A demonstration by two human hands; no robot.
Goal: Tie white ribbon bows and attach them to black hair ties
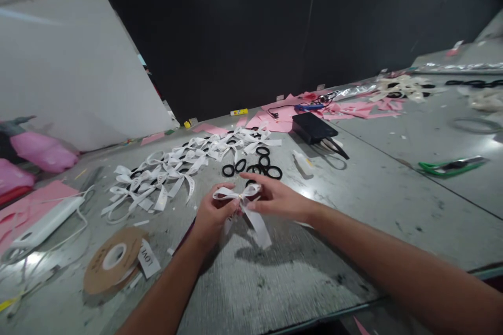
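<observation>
Between my two hands, above the grey table, is a white ribbon bow [257, 225] with loops on top and tails hanging down. My left hand [215, 212] pinches it near the knot with the thumb in front. On the other side my right hand [277, 200] grips the bow by its right loop, index finger stretched past it. Just beyond my fingers lie several black hair ties [274, 172]. A pile of white ribbon bows on black hair ties [168, 172] spreads to the left. Whether a hair tie is behind the held bow is hidden.
At the lower left is a ribbon spool [96, 267] with a printed end. A white power strip [49, 222] lies further left. Beyond my right hand are a small white tube [303, 163], a black box [313, 127] and pink scraps [275, 116]. Green-handled scissors or cutters [451, 166] lie right.
</observation>
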